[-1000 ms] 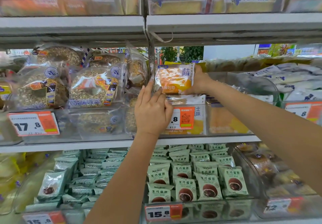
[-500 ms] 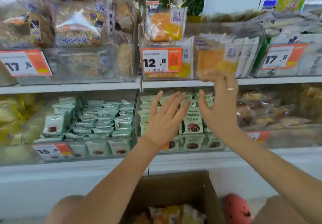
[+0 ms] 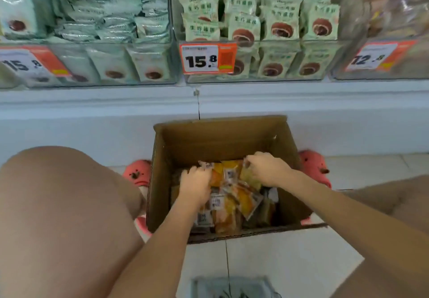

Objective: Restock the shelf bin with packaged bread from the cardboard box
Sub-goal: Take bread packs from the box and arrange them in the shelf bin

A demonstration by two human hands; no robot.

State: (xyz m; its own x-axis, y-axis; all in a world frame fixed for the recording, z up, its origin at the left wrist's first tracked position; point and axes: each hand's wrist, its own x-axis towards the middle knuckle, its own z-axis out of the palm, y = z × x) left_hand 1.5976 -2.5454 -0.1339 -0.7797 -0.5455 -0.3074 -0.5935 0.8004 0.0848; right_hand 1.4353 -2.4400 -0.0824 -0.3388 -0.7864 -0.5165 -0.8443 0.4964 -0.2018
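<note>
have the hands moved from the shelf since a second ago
Yes. Both the left hand and right hand dropped from the shelf bin into the cardboard box, onto the bread packs.

"15.8" on the middle price tag [image 3: 208, 59] (left tag [image 3: 32, 62] likewise)

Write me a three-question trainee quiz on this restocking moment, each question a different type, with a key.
1. True or false: both hands are down inside the cardboard box.
2. Multiple choice: the price tag on the bin straight above the box reads A) 12.8 B) 15.8 C) 17.8.
3. Fill in: the packaged bread in the box shows mostly orange and ____ through its wrappers.

Key
1. True: the left hand and right hand both reach among the packs, fingers curled onto them.
2. B.
3. Yellow.
</note>
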